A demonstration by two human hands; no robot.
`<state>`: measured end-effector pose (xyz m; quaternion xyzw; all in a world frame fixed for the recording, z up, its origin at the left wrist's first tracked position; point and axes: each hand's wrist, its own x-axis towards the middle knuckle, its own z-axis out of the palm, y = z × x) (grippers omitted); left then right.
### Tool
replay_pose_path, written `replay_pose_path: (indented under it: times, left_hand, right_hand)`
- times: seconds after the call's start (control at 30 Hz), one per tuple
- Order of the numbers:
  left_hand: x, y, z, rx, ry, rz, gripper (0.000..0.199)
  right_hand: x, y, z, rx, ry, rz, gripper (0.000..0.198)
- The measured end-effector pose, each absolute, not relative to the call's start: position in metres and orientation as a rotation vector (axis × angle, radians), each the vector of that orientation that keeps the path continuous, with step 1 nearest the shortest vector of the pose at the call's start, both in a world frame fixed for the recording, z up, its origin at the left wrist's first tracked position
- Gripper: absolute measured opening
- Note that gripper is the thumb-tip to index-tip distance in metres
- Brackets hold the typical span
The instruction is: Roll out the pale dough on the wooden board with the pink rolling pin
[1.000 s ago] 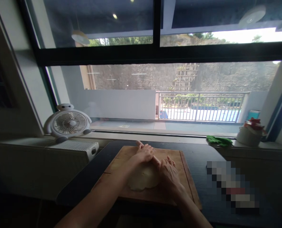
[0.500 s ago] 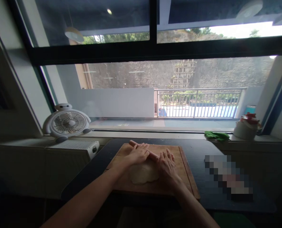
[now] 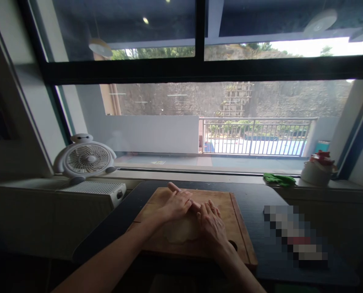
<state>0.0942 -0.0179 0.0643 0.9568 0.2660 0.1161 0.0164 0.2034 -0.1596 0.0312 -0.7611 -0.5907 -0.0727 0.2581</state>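
A wooden rolling pin (image 3: pixel 173 187) lies slantwise across the wooden cutting board (image 3: pixel 238 228), its far left end showing beyond my left hand. Under and in front of it is a flattened sheet of pale dough (image 3: pixel 180 232), partly covered by my hands. My left hand (image 3: pixel 177 204) rests on the middle of the pin, palm down with fingers stretched forward. On the pin's right end lies my right hand (image 3: pixel 211 219), fingers outstretched and slightly spread over it, hiding that end. Neither hand is wrapped round the pin.
The board sits on a dark table (image 3: pixel 254 211) by a window. At the left stands a white fan (image 3: pixel 91 159) above a white heater (image 3: pixel 96 188). A green cloth (image 3: pixel 279 179) and a white pot (image 3: pixel 317 173) are on the sill. A blurred-out item (image 3: pixel 294 236) lies at right.
Both hands and the rolling pin have shifted slightly toward me over the dough. A dark oval mark on the board now shows beside my right wrist. The view has tilted up a little.
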Motion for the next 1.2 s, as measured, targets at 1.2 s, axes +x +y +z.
replay_pose_path:
  times: [1.2]
  left_hand:
    - [0.043, -0.062, 0.066, 3.169, 0.839, 0.546, 0.037]
  right_hand:
    - [0.226, -0.101, 0.055, -2.218, -1.664, 0.048, 0.050]
